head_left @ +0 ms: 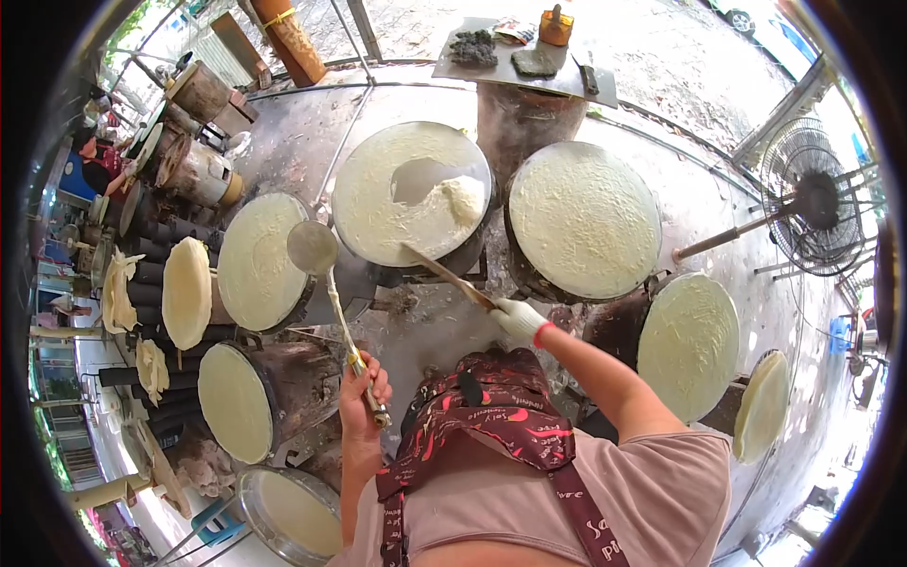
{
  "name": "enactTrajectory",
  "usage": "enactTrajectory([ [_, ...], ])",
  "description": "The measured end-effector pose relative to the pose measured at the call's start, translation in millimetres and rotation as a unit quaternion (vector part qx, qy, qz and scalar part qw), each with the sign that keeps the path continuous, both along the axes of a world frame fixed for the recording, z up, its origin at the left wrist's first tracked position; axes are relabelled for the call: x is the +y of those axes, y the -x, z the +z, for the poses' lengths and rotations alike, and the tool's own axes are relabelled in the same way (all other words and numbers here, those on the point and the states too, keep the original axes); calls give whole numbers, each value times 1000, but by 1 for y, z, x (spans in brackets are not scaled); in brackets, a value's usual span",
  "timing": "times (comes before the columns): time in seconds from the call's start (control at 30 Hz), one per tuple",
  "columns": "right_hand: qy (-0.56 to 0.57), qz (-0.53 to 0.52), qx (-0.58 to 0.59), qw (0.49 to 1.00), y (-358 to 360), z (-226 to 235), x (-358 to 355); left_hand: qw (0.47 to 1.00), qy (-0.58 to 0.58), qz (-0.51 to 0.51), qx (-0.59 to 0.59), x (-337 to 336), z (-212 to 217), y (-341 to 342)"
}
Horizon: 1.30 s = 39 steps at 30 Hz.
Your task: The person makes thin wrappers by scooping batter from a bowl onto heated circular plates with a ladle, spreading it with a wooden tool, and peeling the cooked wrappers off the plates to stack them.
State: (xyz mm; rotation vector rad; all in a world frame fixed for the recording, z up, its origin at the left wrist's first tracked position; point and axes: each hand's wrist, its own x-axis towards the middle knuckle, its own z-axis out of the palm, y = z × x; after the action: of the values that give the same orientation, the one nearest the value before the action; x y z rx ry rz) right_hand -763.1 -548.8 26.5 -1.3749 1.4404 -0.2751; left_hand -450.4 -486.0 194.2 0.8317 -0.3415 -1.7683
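The left hand point(364, 389), bare, in the lower centre of the frame, is closed around the handle of a long metal ladle point(313, 248), whose round bowl hangs up and left, between two pans. The right hand point(518, 317), in a white glove with a red cuff, sits just right of centre and is closed around a wooden spreader stick point(442, 272); the stick's far end lies on the batter in the centre pan point(413, 194) at upper middle, where a bare grey patch shows through the pale coat. A patterned red apron point(491, 406) hangs below the hands.

Around the person round griddle pans stand in an arc on dark drum stoves point(283, 373), all coated with pale batter: I count eight, four to the left and lower left, one in the centre, three to the right. The ground point(680, 57) is stained concrete, outdoors. At the top a metal tray point(529, 71) carries dark lumps and an orange container point(556, 26). One standing fan point(811, 198) is at the upper right. Pale cooked sheets point(118, 293) hang at far left.
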Motion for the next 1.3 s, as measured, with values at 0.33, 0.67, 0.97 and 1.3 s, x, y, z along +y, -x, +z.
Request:
enactTrajectory([
  [0.33,186,-276,128,934,-16,-5,-209,999,-18,-34,19,-22,-2,-32],
  [0.67,104,-452,-119,878,-64,-26,-135,994,-62,-87,-13,-41,-16,-72],
  [0.97,109,-331,-31,937,-61,-7,-137,991,-72,-112,4,-54,-24,-68],
  [1.3,168,-212,7,963,-29,-13,-182,988,-129,-78,-8,-39,-25,-27],
])
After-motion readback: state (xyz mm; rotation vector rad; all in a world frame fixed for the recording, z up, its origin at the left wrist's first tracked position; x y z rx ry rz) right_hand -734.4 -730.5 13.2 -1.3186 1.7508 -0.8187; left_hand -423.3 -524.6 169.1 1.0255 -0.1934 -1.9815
